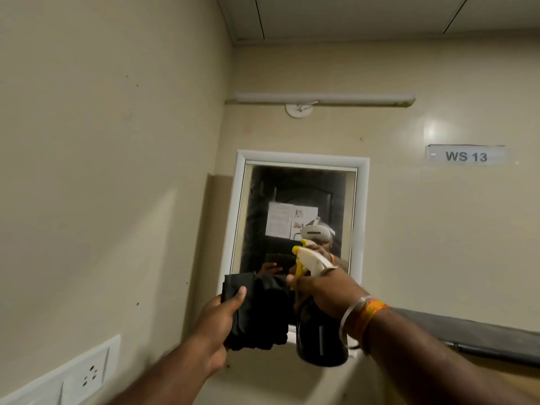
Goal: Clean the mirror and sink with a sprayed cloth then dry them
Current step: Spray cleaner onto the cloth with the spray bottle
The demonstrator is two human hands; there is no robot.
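— Spraying the cloth now, by the look of it. Left hand (217, 323) wrapped around the folded black cloth (257, 311), thumb pressed flat on its front face, held up just below the mirror (295, 211).

— And the right hand (324, 290)?

— Closed round the neck of the dark spray bottle (321, 340), a finger curled on the yellow trigger (299, 268). White nozzle head pointing left, roughly toward the cloth but riding a little above it.

— Best way to finish the step, then?

— Tip the nozzle down onto the middle of the cloth, close in, so nothing mists past onto the wall or the socket plate (87, 375) at lower left. Short squeezes; damp, not dripping. Keep the left thumb off to the edge of the fold, clear of the spray.

— Then straight to the glass?

— Probably. Start at the top edge of the white frame (301, 157) and work down. Sink (280, 384) only partly visible at the bottom, a pale basin under both hands; tap not in view, so hard to plan there.
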